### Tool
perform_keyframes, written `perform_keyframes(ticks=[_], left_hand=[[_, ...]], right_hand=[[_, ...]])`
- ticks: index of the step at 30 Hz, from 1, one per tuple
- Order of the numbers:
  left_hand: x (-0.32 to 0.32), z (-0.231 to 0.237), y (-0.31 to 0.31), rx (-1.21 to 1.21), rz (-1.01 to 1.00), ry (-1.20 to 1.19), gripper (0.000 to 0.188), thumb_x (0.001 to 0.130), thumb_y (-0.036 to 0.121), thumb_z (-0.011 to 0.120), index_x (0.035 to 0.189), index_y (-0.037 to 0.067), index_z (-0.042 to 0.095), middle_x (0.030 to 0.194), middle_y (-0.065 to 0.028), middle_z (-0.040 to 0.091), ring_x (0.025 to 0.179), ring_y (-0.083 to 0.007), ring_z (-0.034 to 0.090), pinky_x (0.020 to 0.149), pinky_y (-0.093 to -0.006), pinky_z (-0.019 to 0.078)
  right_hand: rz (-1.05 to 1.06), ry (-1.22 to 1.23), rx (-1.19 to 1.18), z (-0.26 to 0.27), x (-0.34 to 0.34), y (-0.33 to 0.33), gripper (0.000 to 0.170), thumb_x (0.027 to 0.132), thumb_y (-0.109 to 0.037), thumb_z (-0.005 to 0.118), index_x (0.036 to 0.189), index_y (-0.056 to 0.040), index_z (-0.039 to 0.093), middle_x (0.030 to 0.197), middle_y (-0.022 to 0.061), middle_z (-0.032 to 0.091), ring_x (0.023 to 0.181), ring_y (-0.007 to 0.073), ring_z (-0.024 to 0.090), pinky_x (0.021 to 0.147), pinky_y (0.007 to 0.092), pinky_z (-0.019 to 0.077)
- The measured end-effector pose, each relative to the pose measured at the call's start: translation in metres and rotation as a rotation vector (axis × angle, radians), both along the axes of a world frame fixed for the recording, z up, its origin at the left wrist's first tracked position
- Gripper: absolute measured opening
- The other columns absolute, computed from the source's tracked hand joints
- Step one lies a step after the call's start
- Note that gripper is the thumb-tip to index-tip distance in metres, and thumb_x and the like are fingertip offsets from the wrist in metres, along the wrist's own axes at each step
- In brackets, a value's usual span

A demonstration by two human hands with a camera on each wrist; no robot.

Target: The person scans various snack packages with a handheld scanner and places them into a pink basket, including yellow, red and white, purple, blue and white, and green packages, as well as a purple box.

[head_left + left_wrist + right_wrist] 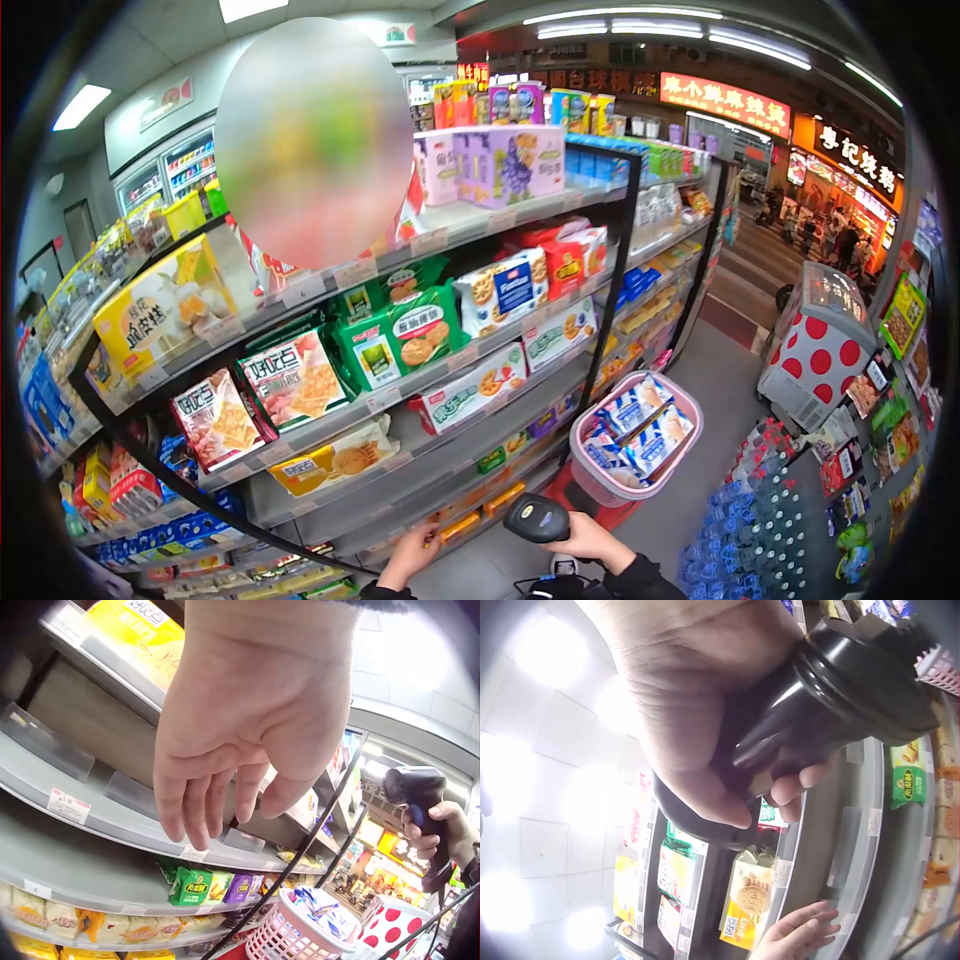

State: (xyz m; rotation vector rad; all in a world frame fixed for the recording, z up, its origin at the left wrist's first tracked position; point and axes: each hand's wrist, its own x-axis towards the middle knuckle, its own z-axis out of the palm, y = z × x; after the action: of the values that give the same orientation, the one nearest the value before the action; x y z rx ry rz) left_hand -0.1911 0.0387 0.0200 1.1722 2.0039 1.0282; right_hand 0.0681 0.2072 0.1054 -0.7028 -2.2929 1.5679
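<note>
My right hand (590, 543) grips a black handheld barcode scanner (537, 518), fingers curled round its handle; in the left wrist view its trigger looks blue. The left hand (251, 712) holds nothing, its fingers relaxed in front of a lower shelf (120, 817) with price tags. Close to that hand in the left wrist view are green (191, 886) and purple (244, 886) snack packs on the shelf below. A yellow biscuit pack (748, 900) lies on a shelf beside the left hand in the right wrist view.
A pink basket (612, 481) holding blue-and-white packets (655, 442) stands by the shelf end. Bottled drinks (745, 525) crowd the floor at right, near a red-dotted white freezer (820, 345). Biscuit packs (290, 378) fill the upper shelves. A street lies beyond.
</note>
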Motion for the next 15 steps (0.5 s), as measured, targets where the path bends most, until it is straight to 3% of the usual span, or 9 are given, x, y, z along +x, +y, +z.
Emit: perform_keyframes(ticks=[3,4,5,7,15], left_hand=[[0.004,-0.012,0.0,-0.044,0.043,0.026,0.03,0.077,0.016,0.053,0.103,0.001,0.054,0.092,-0.0159,0.06,0.079,-0.0264,0.06,0.069,-0.0321,0.0463],[0.002,-0.03,0.0,-0.052,0.04,0.081,0.029,0.077,0.01,0.051,0.104,-0.001,0.053,0.089,-0.0129,0.06,0.075,-0.0177,0.059,0.066,-0.0269,0.0461],[0.004,-0.041,0.0,-0.087,0.053,0.051,0.029,0.077,0.01,0.051,0.104,-0.001,0.053,0.089,-0.0129,0.06,0.075,-0.0177,0.059,0.066,-0.0269,0.0461],[0.01,-0.058,0.003,-0.023,0.094,-0.013,0.03,0.076,0.014,0.052,0.104,0.001,0.053,0.093,-0.0161,0.059,0.079,-0.0266,0.059,0.07,-0.0312,0.0461],[0.032,-0.099,0.068,-0.126,0.132,-0.184,0.037,0.076,0.012,0.051,0.111,0.002,0.048,0.1,-0.0193,0.056,0.088,-0.0289,0.057,0.075,-0.0329,0.0453]], right_hand=[[-0.028,-0.135,-0.074,-0.015,0.002,0.008,0.04,0.064,-0.017,0.067,0.097,0.001,0.055,0.087,0.0126,0.062,0.081,0.0176,0.059,0.075,0.0297,0.0444],[-0.033,-0.113,-0.082,-0.018,0.002,0.012,0.039,0.063,-0.015,0.067,0.096,0.001,0.055,0.084,0.011,0.062,0.079,0.0147,0.058,0.073,0.0287,0.0446],[-0.081,-0.011,-0.092,-0.022,0.001,0.011,0.037,0.062,-0.013,0.067,0.095,0.0008,0.056,0.083,0.0099,0.062,0.079,0.0135,0.058,0.073,0.028,0.0445],[-0.093,-0.09,-0.11,-0.037,0.008,0.02,0.035,0.062,-0.011,0.067,0.094,0.0004,0.057,0.084,0.0092,0.062,0.079,0.013,0.057,0.073,0.0283,0.0444],[-0.221,-0.212,-0.183,-0.067,0.045,0.066,0.034,0.058,-0.005,0.066,0.09,-0.0002,0.057,0.079,0.0089,0.062,0.073,0.0139,0.058,0.069,0.028,0.045]])
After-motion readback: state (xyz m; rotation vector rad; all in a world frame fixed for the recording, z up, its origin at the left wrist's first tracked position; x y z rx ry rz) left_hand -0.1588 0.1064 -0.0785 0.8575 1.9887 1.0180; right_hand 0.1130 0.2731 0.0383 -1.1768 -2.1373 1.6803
